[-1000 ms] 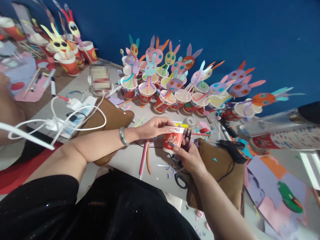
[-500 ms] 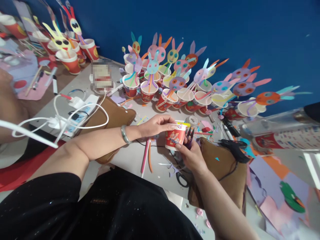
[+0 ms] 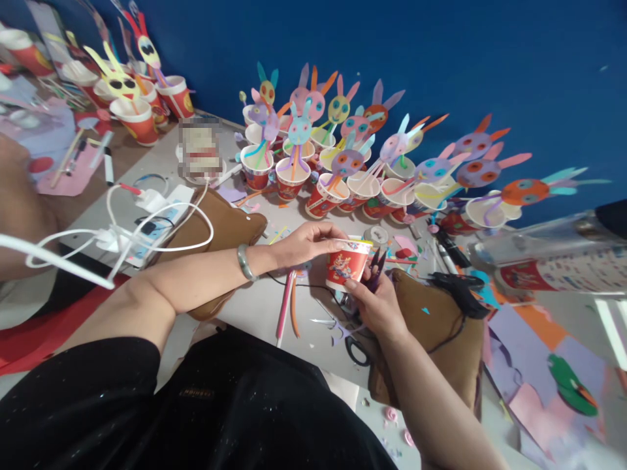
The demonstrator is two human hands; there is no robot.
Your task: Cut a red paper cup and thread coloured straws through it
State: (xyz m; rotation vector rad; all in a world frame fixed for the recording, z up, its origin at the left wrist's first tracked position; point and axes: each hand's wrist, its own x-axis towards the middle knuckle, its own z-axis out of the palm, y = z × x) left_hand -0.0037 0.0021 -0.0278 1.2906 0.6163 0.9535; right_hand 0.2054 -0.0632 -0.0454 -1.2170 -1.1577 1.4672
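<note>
A red and white paper cup (image 3: 347, 264) with a printed cartoon figure is held over the table between both my hands. My left hand (image 3: 313, 243) grips it by the rim from the left, fingers closed; its far fingertips are hidden behind the cup. On the lower right side, my right hand (image 3: 377, 300) presses its thumb against the cup near the base. Two dark pointed tips (image 3: 377, 259), looking like scissor blades, stick up from that same hand. A bit of yellow shows behind the cup's rim.
Rows of cups with paper rabbit heads (image 3: 347, 163) line the blue wall. Brown cushions (image 3: 435, 339) lie on either side. A power strip (image 3: 164, 225) with white cables is at left, a clear bottle (image 3: 553, 251) at right. Straws (image 3: 284, 303) and paper scraps litter the table.
The cup has shifted slightly to the right and tilted a little, with both hands still on it. The dark pointed tips moved slightly right too.
</note>
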